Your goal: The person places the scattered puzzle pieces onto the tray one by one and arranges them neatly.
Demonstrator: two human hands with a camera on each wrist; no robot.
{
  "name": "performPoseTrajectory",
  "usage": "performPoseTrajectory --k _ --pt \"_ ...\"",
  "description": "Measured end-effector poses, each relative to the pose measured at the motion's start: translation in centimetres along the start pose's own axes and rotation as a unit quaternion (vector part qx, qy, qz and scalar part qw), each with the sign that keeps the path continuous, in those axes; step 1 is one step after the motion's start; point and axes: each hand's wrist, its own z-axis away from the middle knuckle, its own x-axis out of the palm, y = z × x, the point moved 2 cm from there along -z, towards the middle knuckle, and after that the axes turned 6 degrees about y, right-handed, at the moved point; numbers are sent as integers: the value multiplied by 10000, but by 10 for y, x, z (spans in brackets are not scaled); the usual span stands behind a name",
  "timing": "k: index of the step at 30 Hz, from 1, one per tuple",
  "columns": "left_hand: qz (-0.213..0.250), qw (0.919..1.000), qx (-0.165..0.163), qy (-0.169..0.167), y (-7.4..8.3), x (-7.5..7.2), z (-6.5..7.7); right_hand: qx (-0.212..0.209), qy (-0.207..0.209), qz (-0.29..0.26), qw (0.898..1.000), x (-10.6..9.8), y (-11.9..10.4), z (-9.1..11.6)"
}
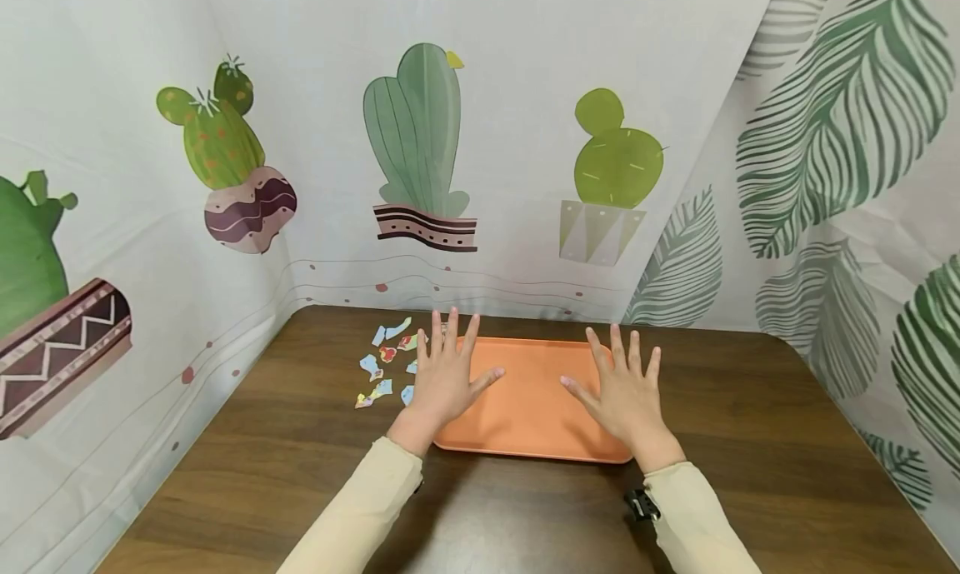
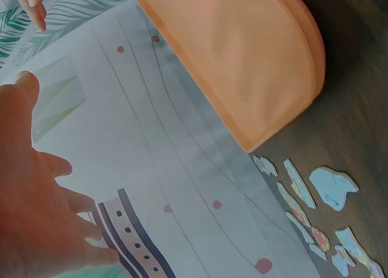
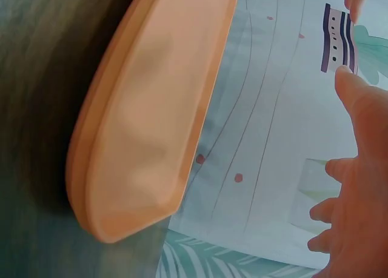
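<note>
An orange tray [image 1: 525, 399] lies on the wooden table, its inside bare where it shows. Over its left end the left hand [image 1: 444, 378] is held up with fingers spread, holding nothing. The right hand [image 1: 628, 395] hovers above the tray's right end, also spread and holding nothing. In both wrist views the hands stay apart from the tray [image 2: 260, 60]. Left of the tray lie several flat, irregular puzzle-like pieces [image 1: 369, 364], pale blue with red and yellow patches. The left hand hides part of that group. In the left wrist view, a pale blue piece [image 2: 333, 187] lies near the tray's corner.
The brown wooden table [image 1: 750, 474] reaches back to a white curtain [image 1: 517, 141] printed with cacti and leaves. A dark strapped device [image 1: 642, 505] sits at the right wrist, by the cream sleeve [image 1: 697, 516].
</note>
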Motion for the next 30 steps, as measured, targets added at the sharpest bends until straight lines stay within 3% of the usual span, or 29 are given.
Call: performPoseTrajectory --k 12,20,30 --pt "254 9993 -7 264 -17 -11 -1 -60 139 -145 9998 -9 8 -5" --pt "777 9957 -11 495 -33 -17 -2 -89 130 -627 9979 -17 13 -5" --pt "1375 9903 -99 169 -65 -17 5 -156 306 -1180 9924 -18 29 -5"
